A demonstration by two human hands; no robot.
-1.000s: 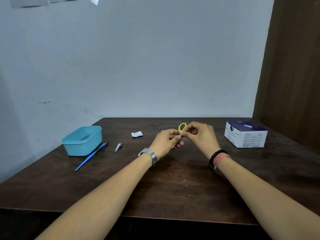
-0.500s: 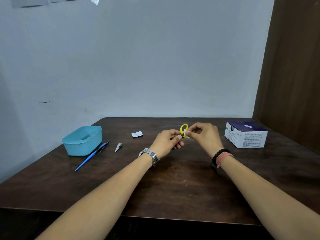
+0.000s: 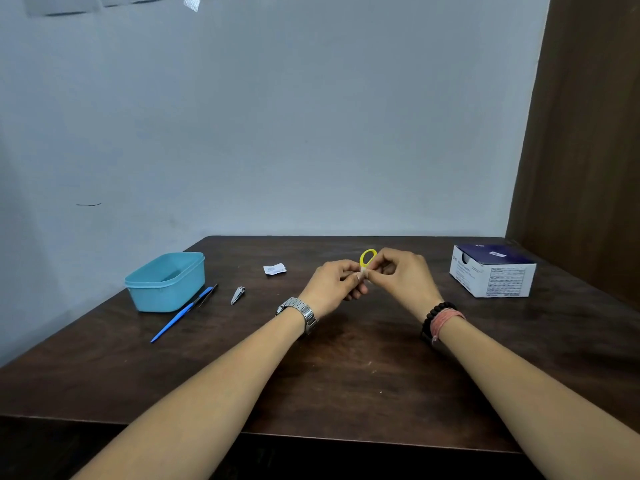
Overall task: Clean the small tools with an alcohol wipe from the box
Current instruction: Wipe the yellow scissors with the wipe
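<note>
Left of the box [image 3: 493, 271], both hands pinch yellow-handled scissors [image 3: 367, 258]: left hand [image 3: 335, 285], and right hand [image 3: 401, 277] with what looks like a wipe [image 3: 364, 270].

Small scissors [image 3: 367, 258]: yellow loop handle upright, raised above mid-surface toward the far edge; blades hidden.

White wipe [image 3: 364, 271]: small scrap pressed at the base of the yellow loop, mostly hidden.

Box [image 3: 491, 270]: white sides with print, dark blue top, near the far right corner of the surface, closed as far as visible.

Nail clipper [image 3: 237, 294]: silver, flat on the surface left of centre.

Blue-handled tool [image 3: 183, 313]: long, thin, dark tip, lying diagonally toward the left edge.

Torn white wrapper [image 3: 274, 269]: flat, near the far edge, left of centre.
</note>
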